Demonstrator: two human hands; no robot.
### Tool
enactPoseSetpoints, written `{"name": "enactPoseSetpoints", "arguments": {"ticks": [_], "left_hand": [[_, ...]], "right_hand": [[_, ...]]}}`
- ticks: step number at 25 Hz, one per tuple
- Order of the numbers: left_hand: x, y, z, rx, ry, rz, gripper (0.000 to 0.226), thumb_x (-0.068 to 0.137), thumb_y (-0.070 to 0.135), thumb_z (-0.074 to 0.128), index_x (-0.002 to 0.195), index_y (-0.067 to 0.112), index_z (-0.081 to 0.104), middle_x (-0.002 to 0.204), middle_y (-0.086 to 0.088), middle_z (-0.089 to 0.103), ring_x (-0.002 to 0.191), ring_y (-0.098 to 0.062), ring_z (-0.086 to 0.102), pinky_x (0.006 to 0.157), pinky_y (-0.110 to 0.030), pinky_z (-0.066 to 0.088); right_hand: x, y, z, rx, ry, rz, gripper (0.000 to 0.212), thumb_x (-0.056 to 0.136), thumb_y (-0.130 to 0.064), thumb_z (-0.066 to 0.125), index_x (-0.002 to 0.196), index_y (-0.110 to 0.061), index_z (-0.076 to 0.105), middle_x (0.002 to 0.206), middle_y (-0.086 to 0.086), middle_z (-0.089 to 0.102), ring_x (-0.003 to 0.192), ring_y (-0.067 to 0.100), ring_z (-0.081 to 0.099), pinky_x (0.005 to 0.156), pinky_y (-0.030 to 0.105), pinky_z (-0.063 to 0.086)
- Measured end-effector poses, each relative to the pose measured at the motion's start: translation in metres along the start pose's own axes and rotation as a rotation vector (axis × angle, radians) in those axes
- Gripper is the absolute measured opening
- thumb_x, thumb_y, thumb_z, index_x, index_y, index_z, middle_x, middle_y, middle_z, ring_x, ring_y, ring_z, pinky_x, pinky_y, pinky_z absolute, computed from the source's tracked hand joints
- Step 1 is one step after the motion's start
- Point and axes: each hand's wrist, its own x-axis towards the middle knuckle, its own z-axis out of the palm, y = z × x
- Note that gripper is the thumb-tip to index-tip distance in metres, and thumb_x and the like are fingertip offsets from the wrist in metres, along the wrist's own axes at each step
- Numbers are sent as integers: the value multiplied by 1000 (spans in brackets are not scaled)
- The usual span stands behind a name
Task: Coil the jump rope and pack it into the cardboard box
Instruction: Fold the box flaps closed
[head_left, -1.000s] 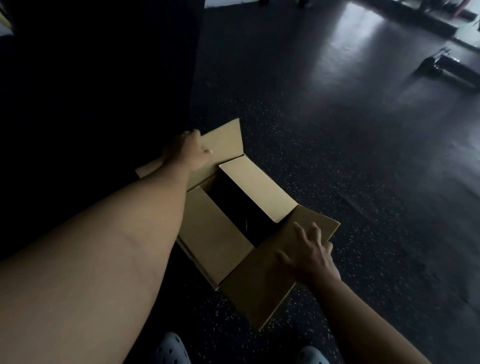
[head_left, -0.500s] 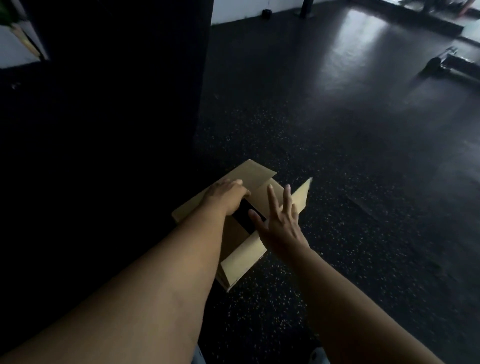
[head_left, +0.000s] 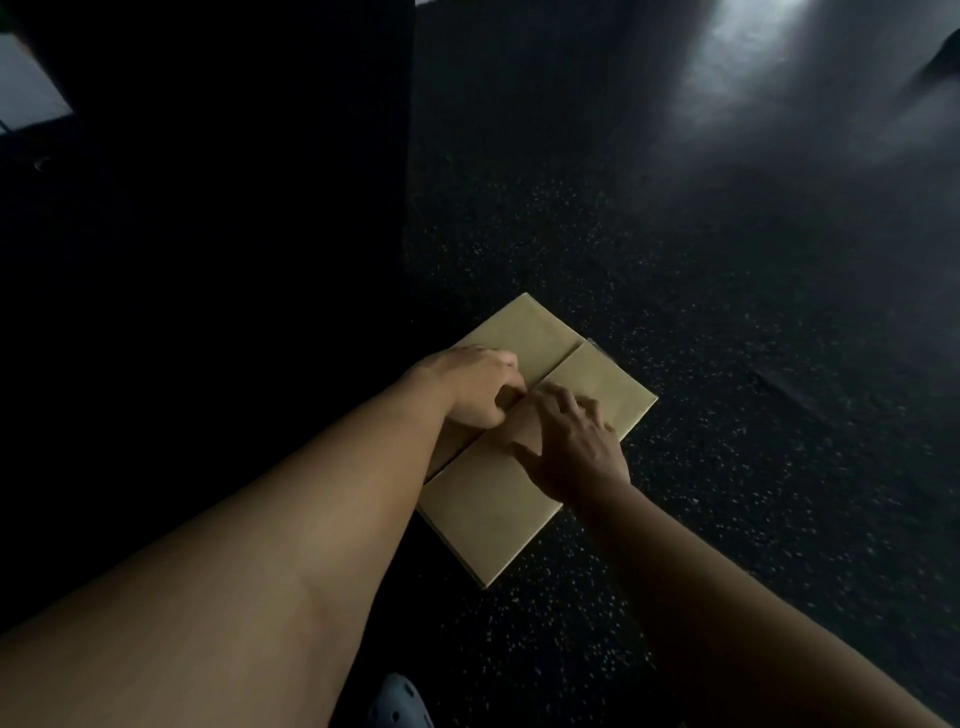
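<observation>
On speckled floor — flat cardboard box (head_left: 524, 332) | left hand (head_left: 478, 384) curled, right hand (head_left: 571, 441) spread — pressing flaps

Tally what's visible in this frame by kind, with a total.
Hands: 2, left hand and right hand, both on the box top
Cardboard boxes: 1, box, flaps down
Shoes: 1, shoe, at the bottom edge
Jump ropes: 0 visible
Total: 4
</observation>
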Motion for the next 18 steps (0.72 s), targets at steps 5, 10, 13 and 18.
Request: {"name": "enactPoseSetpoints", "arguments": {"ticks": [5, 10, 13, 18], "left_hand": [[5, -6, 8, 154, -42, 38, 65, 76, 39, 81, 135, 30, 55, 139, 8, 46, 127, -23, 45, 95, -42, 49], [13, -3, 25, 201, -48, -30, 65, 75, 33, 84, 134, 34, 55, 144, 0, 42, 130, -32, 44, 96, -51, 50], [7, 0, 27, 197, -9, -19, 67, 82, 31, 78, 143, 34, 49, 153, 0, 35, 139, -31, 35, 100, -50, 47], [-13, -4, 10, 29, 40, -56, 65, 82, 38, 76, 140, 37, 49, 142, 4, 40, 131, -22, 43, 98, -45, 46]], "right_hand": [[17, -13, 3, -48, -8, 78, 72, 88, -60, 63, 151, -35, 40, 144, 5, 41, 133, 38, 39, 96, 58, 50], [28, -18, 7, -81, -65, 126, 69, 86, -58, 67, 148, -39, 43, 145, 6, 37, 137, 41, 34, 99, 70, 44], [23, -22, 10, -83, -61, 142, 68, 90, -56, 63, 150, -35, 40, 150, 7, 35, 140, 42, 31, 102, 69, 41], [15, -15, 1, 53, 42, 110, 67, 86, -55, 68, 144, -30, 46, 144, 4, 46, 132, 36, 42, 102, 56, 46]]}}
